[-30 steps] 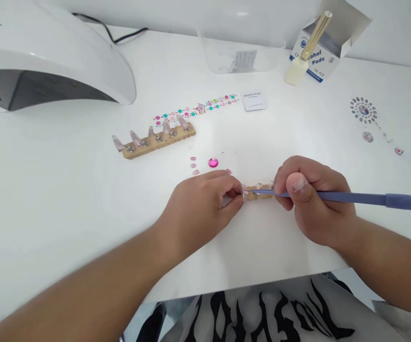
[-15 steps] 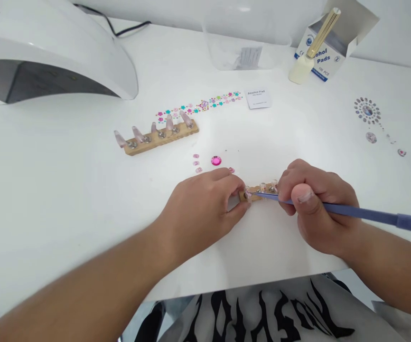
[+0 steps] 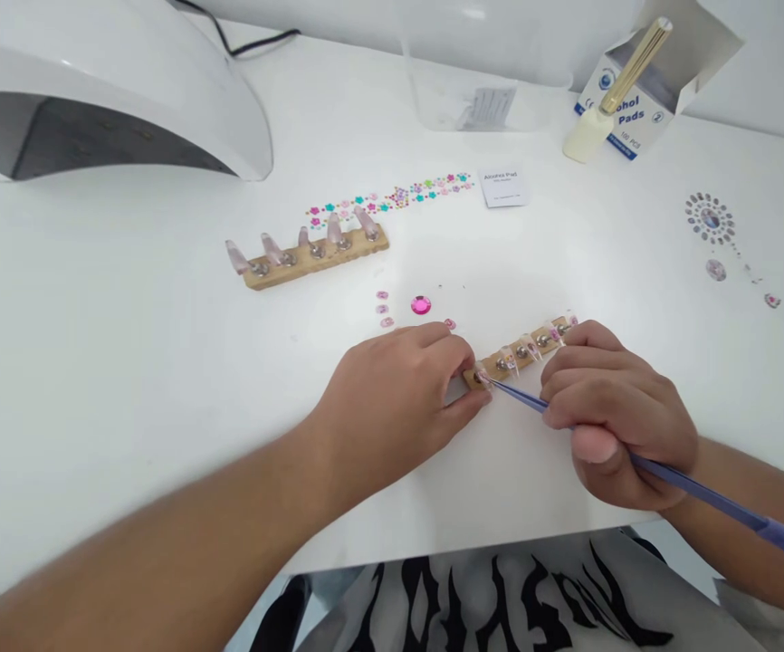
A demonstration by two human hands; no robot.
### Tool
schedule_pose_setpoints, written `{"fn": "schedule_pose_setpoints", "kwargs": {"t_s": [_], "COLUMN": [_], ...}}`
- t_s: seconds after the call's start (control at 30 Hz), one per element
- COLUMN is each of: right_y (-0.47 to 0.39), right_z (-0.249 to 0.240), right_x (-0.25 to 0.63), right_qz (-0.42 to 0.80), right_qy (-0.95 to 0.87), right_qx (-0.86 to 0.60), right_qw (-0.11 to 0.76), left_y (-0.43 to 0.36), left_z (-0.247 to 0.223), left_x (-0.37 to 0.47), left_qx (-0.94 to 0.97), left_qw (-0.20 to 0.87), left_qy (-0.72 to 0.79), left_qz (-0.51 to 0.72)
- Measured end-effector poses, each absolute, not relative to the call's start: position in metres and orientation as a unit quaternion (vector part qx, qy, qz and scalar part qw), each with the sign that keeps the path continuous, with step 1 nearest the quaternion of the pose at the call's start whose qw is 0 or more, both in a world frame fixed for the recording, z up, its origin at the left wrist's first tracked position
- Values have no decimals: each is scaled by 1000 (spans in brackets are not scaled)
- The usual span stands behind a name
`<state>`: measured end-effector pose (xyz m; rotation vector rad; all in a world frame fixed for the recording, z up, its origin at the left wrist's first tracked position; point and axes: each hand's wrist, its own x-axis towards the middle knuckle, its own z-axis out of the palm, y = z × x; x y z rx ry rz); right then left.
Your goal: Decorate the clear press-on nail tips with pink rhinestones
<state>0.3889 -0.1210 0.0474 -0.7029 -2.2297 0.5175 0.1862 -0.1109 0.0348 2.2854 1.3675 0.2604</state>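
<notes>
My left hand (image 3: 409, 385) pinches the near left end of a small wooden nail stand (image 3: 515, 356), thumb and forefinger on either side. Several clear press-on nails with pink decoration stand along it on metal mounts. My right hand (image 3: 619, 412) is closed round blue tweezers (image 3: 701, 493), whose tips touch the leftmost press-on nail (image 3: 482, 376). Just beyond my left hand lie a large round pink rhinestone (image 3: 420, 305) and several small pink gems (image 3: 382, 309).
A second wooden stand (image 3: 317, 263) with pale pink nails sits farther back, before a strip of coloured gems (image 3: 398, 196). Around them are a white nail lamp (image 3: 161, 91), an alcohol pad packet (image 3: 502, 186), a polish bottle (image 3: 588, 134), an open box (image 3: 626, 109), a clear container (image 3: 425, 91) and silver rhinestones (image 3: 710, 218).
The tweezers now slope more steeply, their handle end lower at the right. My right hand has shifted right and down, uncovering more of the stand. The view has shifted slightly.
</notes>
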Motion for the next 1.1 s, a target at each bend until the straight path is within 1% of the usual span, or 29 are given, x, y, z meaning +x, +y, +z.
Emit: {"fn": "schedule_pose_setpoints", "kwargs": {"t_s": [0.3, 0.77, 1.1], "right_y": [-119, -119, -120], "right_z": [48, 46, 47], "right_x": [390, 390, 391], "right_qz": [195, 198, 194], "right_qy": [-877, -875, -877], "right_qx": [-265, -267, -266], "right_qw": [350, 351, 351], "left_y": [-110, -110, -110], "left_z": [34, 33, 35], "left_x": [187, 186, 187], "left_qx": [834, 838, 833], "left_qw": [222, 214, 216], "left_qy": [497, 490, 500], "left_qz": [97, 109, 92]}}
